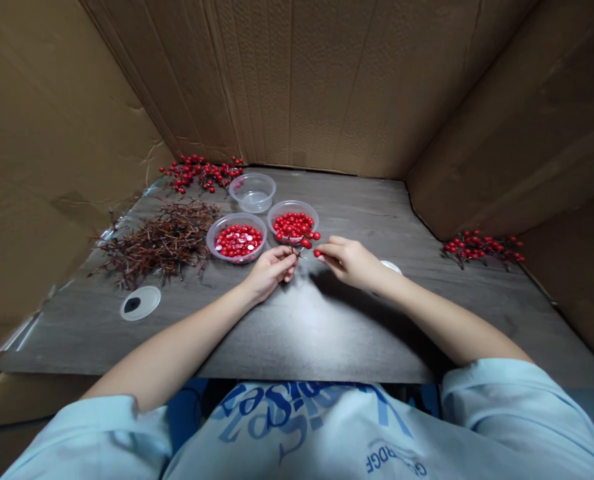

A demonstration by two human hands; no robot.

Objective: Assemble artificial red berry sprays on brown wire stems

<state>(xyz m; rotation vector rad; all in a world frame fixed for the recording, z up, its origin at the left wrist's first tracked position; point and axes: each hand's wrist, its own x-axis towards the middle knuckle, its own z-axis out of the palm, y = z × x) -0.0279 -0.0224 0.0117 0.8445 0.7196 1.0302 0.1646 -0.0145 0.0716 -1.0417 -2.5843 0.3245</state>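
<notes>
Twig [297, 254] pinched in left fingers [283, 259]; berry [317, 253] pinched in right fingers [331, 251] could pop out if squeezed hard.

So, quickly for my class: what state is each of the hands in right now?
Left hand: closed, holding a berried twig.
Right hand: closed, pinching a red berry.

Single head view, worn above near edge of bench [287, 347], over shirt [297, 433]. Faces forward and steeply down, toward far edge and cardboard [327, 80] rising behind it. Shirt closest to lens, at bottom; left hand [271, 270] and right hand [349, 261] farther out, near center. Wide framing takes in far corners; side edges splay toward viewer.
</notes>
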